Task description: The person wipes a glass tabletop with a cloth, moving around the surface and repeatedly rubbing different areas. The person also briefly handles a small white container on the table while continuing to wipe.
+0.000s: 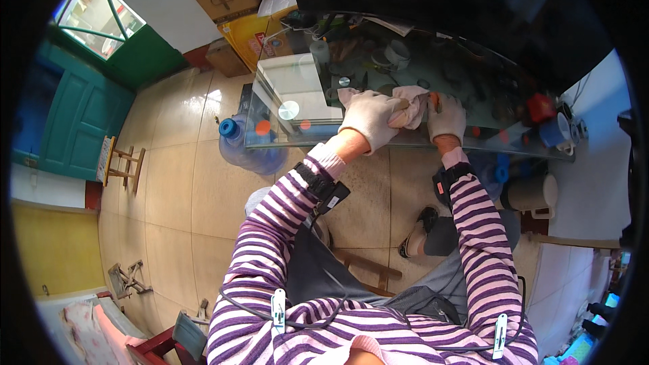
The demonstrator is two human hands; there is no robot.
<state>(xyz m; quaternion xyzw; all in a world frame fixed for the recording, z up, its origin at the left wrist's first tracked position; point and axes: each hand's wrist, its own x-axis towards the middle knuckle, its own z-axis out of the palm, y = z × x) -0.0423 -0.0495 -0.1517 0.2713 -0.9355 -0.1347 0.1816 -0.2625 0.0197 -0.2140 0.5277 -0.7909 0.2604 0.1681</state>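
Note:
Both my hands wear pale knit gloves and are at the front of a glass-topped stand [329, 134]. My left hand [372, 115] is closed on a crumpled pale pink cloth [417, 104], which bunches up between the two hands. A corner of the cloth sticks out past the left fingers. Close beside it, my right hand [447, 117] has its fingers curled around a small orange object [434, 100]. Most of that object is hidden, and its kind is unclear. Striped sleeves and black wrist straps show on both forearms.
A large dark screen [431, 5] rises behind the glass. Cups and small items show on or through it. A blue water jug [253, 147] stands on the tiled floor at left. At right are a red box [541, 107], a blue-and-white mug [555, 132] and a lidded bucket [532, 195].

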